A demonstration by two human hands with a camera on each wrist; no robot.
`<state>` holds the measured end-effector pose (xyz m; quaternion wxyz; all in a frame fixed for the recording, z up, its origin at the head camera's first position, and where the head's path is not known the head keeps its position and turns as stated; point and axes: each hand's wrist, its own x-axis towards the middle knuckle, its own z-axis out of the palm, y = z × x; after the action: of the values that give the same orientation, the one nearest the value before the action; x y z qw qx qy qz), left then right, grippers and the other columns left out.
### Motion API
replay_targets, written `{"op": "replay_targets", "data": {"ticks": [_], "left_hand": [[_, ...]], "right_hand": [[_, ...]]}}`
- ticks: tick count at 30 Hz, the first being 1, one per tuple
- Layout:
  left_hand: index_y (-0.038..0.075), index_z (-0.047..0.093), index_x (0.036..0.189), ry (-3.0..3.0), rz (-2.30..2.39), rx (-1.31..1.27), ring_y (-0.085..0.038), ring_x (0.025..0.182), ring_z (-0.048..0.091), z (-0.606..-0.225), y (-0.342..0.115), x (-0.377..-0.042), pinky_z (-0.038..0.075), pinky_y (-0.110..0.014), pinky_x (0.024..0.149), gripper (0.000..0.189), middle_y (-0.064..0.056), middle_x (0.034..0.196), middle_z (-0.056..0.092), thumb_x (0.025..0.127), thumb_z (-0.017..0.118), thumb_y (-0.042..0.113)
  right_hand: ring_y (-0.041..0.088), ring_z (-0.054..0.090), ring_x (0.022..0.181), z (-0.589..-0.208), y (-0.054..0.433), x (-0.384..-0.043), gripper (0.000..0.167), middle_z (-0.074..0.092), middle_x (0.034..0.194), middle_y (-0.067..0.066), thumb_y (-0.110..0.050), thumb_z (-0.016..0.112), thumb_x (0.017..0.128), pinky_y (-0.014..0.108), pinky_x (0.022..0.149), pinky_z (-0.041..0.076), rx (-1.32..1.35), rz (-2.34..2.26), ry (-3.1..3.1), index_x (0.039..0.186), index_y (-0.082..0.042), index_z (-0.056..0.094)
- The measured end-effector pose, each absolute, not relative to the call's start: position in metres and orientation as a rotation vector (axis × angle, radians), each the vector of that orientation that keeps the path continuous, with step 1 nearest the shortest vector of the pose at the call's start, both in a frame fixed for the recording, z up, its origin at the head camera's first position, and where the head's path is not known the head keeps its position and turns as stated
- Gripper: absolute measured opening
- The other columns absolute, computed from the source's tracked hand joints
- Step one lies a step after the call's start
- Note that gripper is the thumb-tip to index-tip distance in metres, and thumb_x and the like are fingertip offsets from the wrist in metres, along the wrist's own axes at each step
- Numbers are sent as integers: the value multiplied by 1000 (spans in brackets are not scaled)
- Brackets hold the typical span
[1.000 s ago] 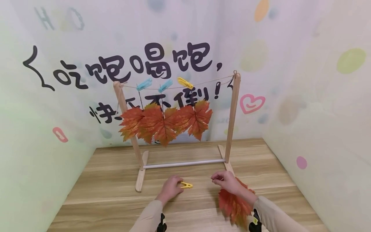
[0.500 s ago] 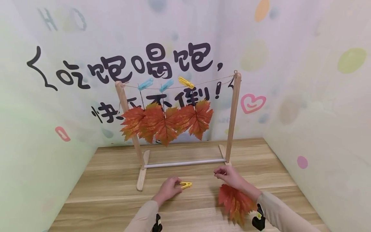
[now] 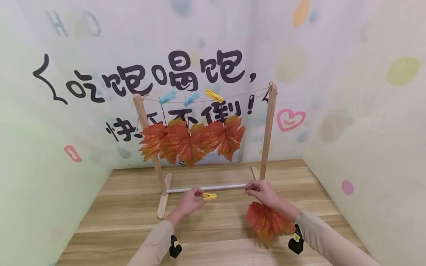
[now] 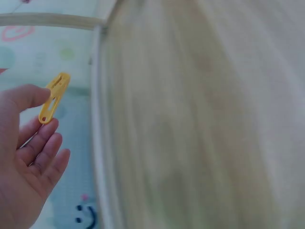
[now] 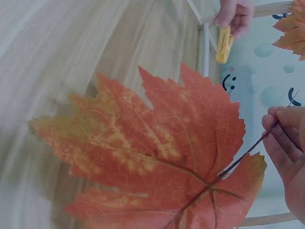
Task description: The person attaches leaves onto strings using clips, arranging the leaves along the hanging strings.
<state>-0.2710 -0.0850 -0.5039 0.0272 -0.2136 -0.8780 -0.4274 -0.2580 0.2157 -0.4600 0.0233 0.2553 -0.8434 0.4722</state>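
My left hand (image 3: pixel 189 201) pinches a yellow clothespin (image 3: pixel 210 196) between thumb and fingers, above the table in front of the rack. In the left wrist view the clothespin (image 4: pixel 55 98) sits by the thumb tip, the lower fingers loosely bent. On the other side, my right hand (image 3: pixel 266 195) holds an orange-red artificial maple leaf (image 3: pixel 268 222) by its thin dark stem (image 5: pixel 249 151). The leaf's blade spreads below that hand. Behind both hands, several similar leaves (image 3: pixel 190 142) dangle from a string, held by two blue clothespins (image 3: pixel 191 99) and a yellow one.
A wooden rack has a left post (image 3: pixel 141 114) and a right post (image 3: pixel 269 129), with the string (image 3: pixel 244 94) tied between their tops. A white rod (image 3: pixel 206 188) joins them low down. The wood-grain table (image 3: pixel 116 229) meets printed walls (image 3: pixel 349 92) on three sides.
The left hand has lifted the yellow clothespin up and slightly left, off the front of the table. The right hand has risen a little, bringing the maple leaf up with it.
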Motion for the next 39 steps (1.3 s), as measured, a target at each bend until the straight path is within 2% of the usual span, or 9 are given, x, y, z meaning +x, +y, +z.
{"op": "replay_targets", "data": {"ticks": [5, 9, 13, 16, 21, 28, 35, 39], "left_hand": [[-3, 63, 96, -2709, -1328, -625, -28, 87, 59, -474, -88, -277, 51, -35, 72, 25, -11, 89, 64, 73, 69, 3], [-1, 63, 99, -2725, -1335, -635, -26, 92, 58, -448, -88, -279, 50, -34, 74, 25, -10, 93, 64, 76, 69, 8], [0, 63, 100, -2664, -1296, -742, -25, 90, 58, -420, -82, -280, 50, -36, 74, 25, -11, 94, 63, 77, 69, 8], [-1, 63, 101, -2599, -1237, -838, -26, 89, 58, -401, -77, -282, 51, -37, 72, 26, -14, 94, 63, 77, 69, 6], [1, 63, 103, -2530, -1104, -914, -26, 89, 59, -372, -72, -290, 51, -35, 71, 27, -12, 96, 64, 79, 69, 10], [0, 62, 108, -2432, -1221, -817, -22, 83, 61, -316, -78, -296, 51, -32, 69, 29, -12, 95, 63, 82, 66, 11], [1, 61, 110, -2313, -1273, -778, -20, 87, 58, -271, -79, -298, 50, -33, 73, 31, -13, 96, 63, 82, 66, 13], [1, 62, 108, -2265, -1312, -751, -22, 89, 58, -256, -73, -300, 50, -32, 75, 31, -14, 96, 63, 81, 68, 15]], "right_hand": [[29, 64, 70, -428, 207, -247, 7, 66, 78, 21, 9, 59, 81, 25, 59, 51, 793, 1454, -2611, 86, 8, 63], [34, 62, 70, -410, 203, -243, 6, 65, 77, 22, 10, 59, 81, 25, 58, 50, 794, 1403, -2597, 85, 9, 62], [33, 62, 69, -406, 205, -252, 5, 65, 77, 19, 8, 61, 80, 25, 58, 50, 765, 1378, -2559, 85, 8, 63], [24, 63, 69, -409, 208, -265, 6, 66, 79, 16, 3, 63, 81, 23, 57, 49, 730, 1338, -2543, 87, 4, 65], [16, 62, 69, -398, 209, -280, 7, 67, 81, 13, -1, 63, 82, 22, 59, 50, 697, 1315, -2496, 89, 1, 65], [19, 62, 73, -362, 203, -282, 7, 66, 84, 15, -1, 63, 83, 25, 64, 53, 677, 1310, -2441, 90, 1, 64], [30, 61, 78, -317, 189, -269, 9, 64, 86, 22, 6, 61, 82, 40, 68, 53, 662, 1271, -2421, 90, 8, 63], [26, 61, 78, -313, 190, -283, 10, 65, 86, 18, 2, 61, 83, 32, 68, 54, 644, 1249, -2399, 92, 6, 64]]}}
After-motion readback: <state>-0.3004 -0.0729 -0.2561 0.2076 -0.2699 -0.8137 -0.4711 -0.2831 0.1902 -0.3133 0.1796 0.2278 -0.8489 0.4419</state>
